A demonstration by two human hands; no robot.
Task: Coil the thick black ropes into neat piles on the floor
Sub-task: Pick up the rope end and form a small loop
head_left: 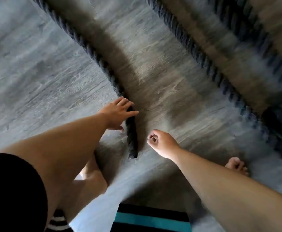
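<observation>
Loosely spread, left hand fingers drape over rope end; right hand fingers half-curled, empty.

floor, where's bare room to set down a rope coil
Widest bare patch: floor left of the near rope. A narrower strip lies between it and the second rope. Right of that is crowded with more rope.

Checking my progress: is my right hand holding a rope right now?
No, the right hand hangs loosely curled beside the rope, holding nothing.
</observation>
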